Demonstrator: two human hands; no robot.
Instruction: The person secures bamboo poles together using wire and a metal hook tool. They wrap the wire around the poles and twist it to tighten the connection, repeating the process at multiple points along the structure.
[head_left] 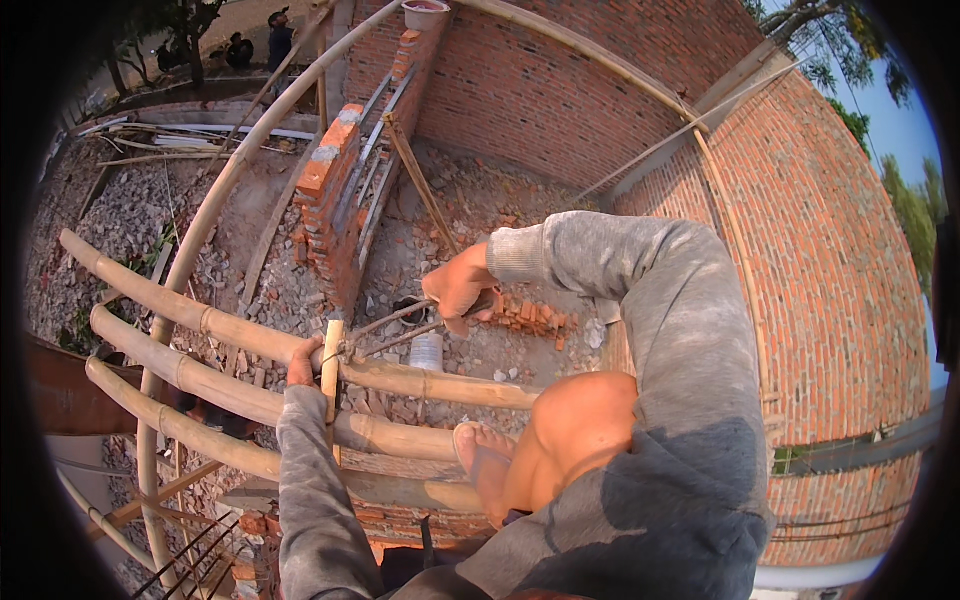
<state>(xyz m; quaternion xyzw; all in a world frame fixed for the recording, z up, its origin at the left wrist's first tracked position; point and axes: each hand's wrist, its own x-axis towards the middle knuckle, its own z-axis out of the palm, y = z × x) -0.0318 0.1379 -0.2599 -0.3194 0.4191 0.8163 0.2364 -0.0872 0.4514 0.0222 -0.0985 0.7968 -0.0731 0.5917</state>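
Observation:
My right hand (462, 290) is closed round a dark rope (398, 318), whose two strands run taut to a lashing on a short upright bamboo piece (331, 375). That piece crosses the uppermost of several thick bamboo poles (225, 328) lying side by side. Against the same pole, just left of the upright piece, my left hand (304, 362) is closed; its fingertips are partly hidden. My bare foot (482, 450) rests on the poles, with the knee bent up on the right.
Far below lies rubble-strewn ground with a white bucket (427, 352) and stacked bricks (530, 316). A part-built brick wall (327, 190) rises ahead; a tall brick wall (830, 270) stands right. A bamboo upright (210, 210) stands left. People (279, 40) are in the distance.

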